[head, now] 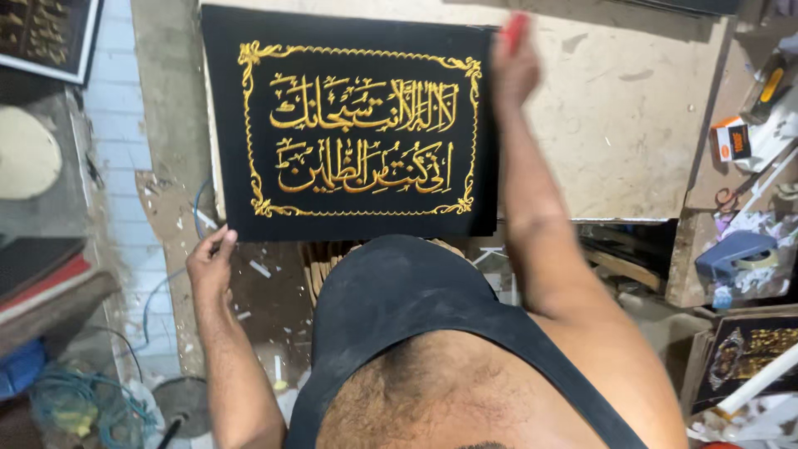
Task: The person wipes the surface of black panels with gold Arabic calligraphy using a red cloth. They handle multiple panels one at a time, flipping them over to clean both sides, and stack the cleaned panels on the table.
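A black cloth-covered panel with gold embroidered calligraphy and a gold scroll border lies on a worn wooden workbench. My left hand grips the panel's near left corner. My right hand rests on the far right corner and holds a small red object, blurred. My own torso in a black sleeveless top fills the lower middle of the view.
An orange and white box, a yellow-handled tool, scissors and a blue tape dispenser lie on a side shelf at right. Another black and gold framed piece leans at lower right. Cables lie on the floor at left.
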